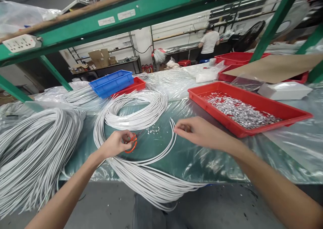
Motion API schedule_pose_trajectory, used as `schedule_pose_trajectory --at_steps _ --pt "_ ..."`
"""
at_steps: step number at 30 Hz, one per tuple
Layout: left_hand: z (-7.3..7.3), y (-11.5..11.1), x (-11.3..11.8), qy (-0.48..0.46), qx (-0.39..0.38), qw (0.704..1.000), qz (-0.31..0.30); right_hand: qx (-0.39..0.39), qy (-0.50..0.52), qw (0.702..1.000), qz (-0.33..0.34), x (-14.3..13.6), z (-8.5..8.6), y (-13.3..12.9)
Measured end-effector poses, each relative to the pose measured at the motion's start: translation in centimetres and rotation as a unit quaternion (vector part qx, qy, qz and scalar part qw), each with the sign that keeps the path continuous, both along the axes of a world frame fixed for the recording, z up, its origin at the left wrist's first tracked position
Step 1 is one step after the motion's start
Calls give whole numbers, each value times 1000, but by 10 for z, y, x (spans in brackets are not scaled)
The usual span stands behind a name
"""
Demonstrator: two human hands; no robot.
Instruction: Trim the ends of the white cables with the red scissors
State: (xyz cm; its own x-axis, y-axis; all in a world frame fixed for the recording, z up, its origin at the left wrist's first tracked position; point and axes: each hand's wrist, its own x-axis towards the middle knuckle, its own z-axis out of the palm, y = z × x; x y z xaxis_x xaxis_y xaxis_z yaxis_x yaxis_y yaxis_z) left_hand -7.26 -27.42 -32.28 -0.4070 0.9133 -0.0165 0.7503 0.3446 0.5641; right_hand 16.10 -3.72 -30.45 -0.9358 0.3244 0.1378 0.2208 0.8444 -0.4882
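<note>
My left hand [117,143] is closed around a pair of scissors with orange handles [131,150]; the blades point right, towards small white scraps [154,130] on the table. My right hand [195,129] has its fingers curled in, with the fingertips right beside the free ends of a few white cables [174,138]. Whatever those fingers may pinch is hidden. The few cables curve up from a loose bundle of white cable [151,182] that hangs over the table's front edge. Behind my left hand lies a coil of white cable [133,119].
A large heap of grey-white cable [35,155] sits at the left. To the right, a red tray [275,112] holds many small metal pieces. A blue bin [112,82] rests on a red bin [137,84] behind the coil. Green shelf framing [156,6] crosses above. A person [209,42] is far back.
</note>
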Motion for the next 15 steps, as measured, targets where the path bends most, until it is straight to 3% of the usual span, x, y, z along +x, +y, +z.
schedule_pose_trajectory --at_steps 2,4,7,11,15 --pt "5 17 3 -128 110 985 22 90 -74 992 -48 -23 -6 12" --pt "9 42 3 -241 187 951 43 153 -121 976 -100 -49 -16 20" --pt "9 88 -2 -378 244 891 57 166 -133 968 -132 -74 -33 23" --pt "0 130 -6 -442 273 853 51 168 -159 961 -153 -76 -45 24" --pt "-6 126 -3 -458 233 858 11 159 -174 959 -159 -72 -48 32"
